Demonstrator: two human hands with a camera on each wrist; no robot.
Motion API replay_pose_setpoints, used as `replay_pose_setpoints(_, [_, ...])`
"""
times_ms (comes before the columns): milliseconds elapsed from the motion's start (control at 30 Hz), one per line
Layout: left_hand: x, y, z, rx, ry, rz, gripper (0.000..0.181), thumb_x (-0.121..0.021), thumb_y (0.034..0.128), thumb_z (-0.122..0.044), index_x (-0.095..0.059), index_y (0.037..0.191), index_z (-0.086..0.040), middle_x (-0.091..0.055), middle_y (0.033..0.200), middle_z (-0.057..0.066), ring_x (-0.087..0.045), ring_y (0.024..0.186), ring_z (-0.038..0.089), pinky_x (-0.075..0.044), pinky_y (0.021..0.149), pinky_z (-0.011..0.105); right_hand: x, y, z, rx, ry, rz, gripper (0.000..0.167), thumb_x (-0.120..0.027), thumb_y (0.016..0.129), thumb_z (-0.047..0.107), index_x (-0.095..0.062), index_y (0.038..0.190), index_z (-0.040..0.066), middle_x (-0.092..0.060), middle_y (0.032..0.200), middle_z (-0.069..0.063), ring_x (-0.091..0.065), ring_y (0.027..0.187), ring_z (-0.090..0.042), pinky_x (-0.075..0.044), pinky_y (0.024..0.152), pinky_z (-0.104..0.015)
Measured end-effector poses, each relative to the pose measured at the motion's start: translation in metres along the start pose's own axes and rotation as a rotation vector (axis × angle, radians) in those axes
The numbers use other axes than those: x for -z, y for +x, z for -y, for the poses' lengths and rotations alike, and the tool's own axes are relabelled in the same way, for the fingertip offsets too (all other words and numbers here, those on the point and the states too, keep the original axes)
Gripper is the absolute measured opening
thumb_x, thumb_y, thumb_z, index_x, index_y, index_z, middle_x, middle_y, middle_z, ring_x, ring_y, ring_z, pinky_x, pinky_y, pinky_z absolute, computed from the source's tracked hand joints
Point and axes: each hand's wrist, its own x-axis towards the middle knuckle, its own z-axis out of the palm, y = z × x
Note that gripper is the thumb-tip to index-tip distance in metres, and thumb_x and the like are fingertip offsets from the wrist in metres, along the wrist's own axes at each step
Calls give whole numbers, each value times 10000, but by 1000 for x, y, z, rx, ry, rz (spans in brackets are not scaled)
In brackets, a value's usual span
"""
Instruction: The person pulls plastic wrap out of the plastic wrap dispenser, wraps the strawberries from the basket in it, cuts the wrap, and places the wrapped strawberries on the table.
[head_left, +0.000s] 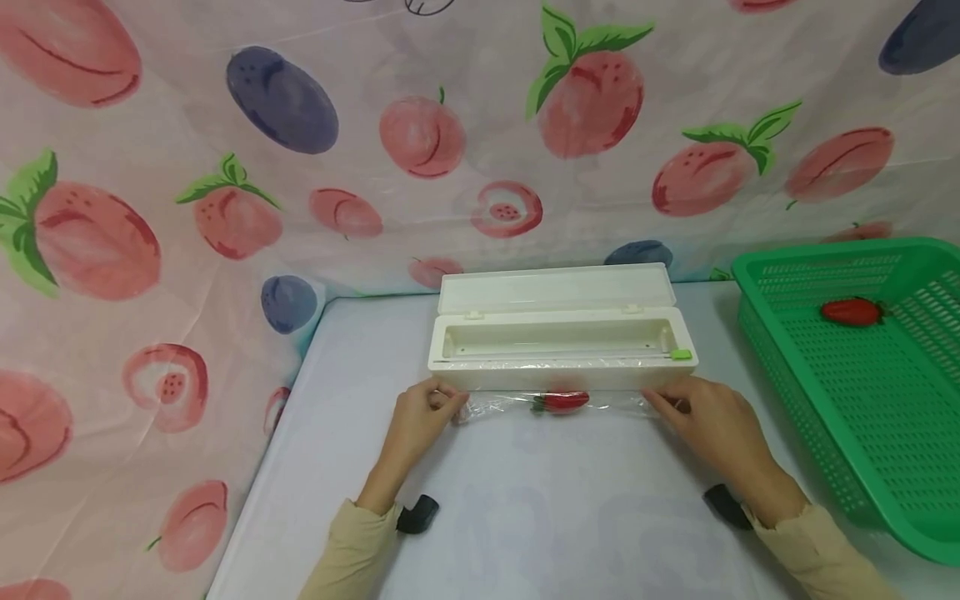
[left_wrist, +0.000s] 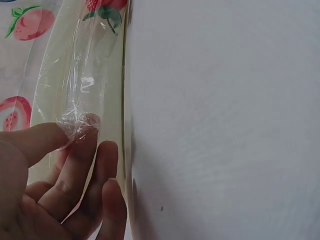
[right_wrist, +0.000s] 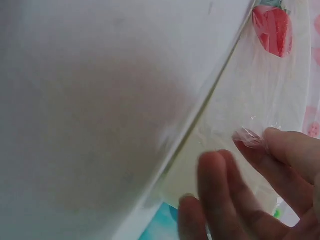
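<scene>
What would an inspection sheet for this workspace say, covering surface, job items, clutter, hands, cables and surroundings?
Surface: pale tabletop.
Job's things: white dispenser box, lid open; strawberry in front, covered by clear plastic wrap.
Clutter: green basket at right, red fruit inside.
Hands: left hand and right hand each pinch one end of the wrap.
Cables: nothing seen.
Surroundings: fruit-print cloth behind and at left.

White table [head_left: 525, 517]: open white box [head_left: 555, 315] near far edge, green basket [head_left: 795, 408] at right.

Leftward room — box [head_left: 555, 337] ahead
</scene>
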Motion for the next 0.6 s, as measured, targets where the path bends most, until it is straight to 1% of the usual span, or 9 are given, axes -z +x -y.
replay_pose_setpoints(133, [0,-2,1,40,-24,-8,198,-755,888,-235,-642,897,-73,-714,664,-10,-504,561,80,-358,512,204,3,-1,3,-12,-23,25,217,-726,909,251,-799,959,54,-733,807,-118,-690,727,-295,-519,576,-455])
replay_pose_setpoints(200, [0,-3,1,44,-35,-13,218,-763,881,-228,-626,936,-67,-714,666,-8,-513,568,85,-369,524,206,4,-2,3,-7,-19,33,221,-720,913,255,-799,962,55,-737,852,-134,-699,758,-315,-531,602,-481])
replay_pose_setpoints(333, [-1,-4,2,17,-35,-12,235,-760,882,-209,-659,1025,-52,-726,681,-7,-540,581,77,-390,548,214,5,-2,2,-5,26,42,211,-714,921,255,-796,955,64,-745,924,-134,-710,777,-291,-553,655,-499])
replay_pose_setpoints(400, [-1,-4,3,2,-15,-7,199,-756,886,-214,-712,1010,-65,-726,673,-16,-548,584,71,-390,560,217,5,-2,0,-13,58,38,186,-718,919,239,-791,928,68,-749,898,-114,-708,760,-260,-559,659,-475])
replay_pose_setpoints(500, [-1,-4,3,-14,17,-3,134,-751,889,-223,-771,932,-98,-726,670,-30,-570,596,60,-408,576,223,5,-1,0,-35,104,42,157,-727,914,219,-782,915,72,-734,795,-50,-665,708,-195,-539,616,-374])
replay_pose_setpoints(600, [0,-4,4,14,-25,14,132,-750,891,-224,-780,879,-96,-717,674,-7,-597,556,90,-489,544,239,5,0,-1,-56,141,53,173,-728,916,226,-781,931,62,-703,732,3,-590,665,-132,-479,572,-273])
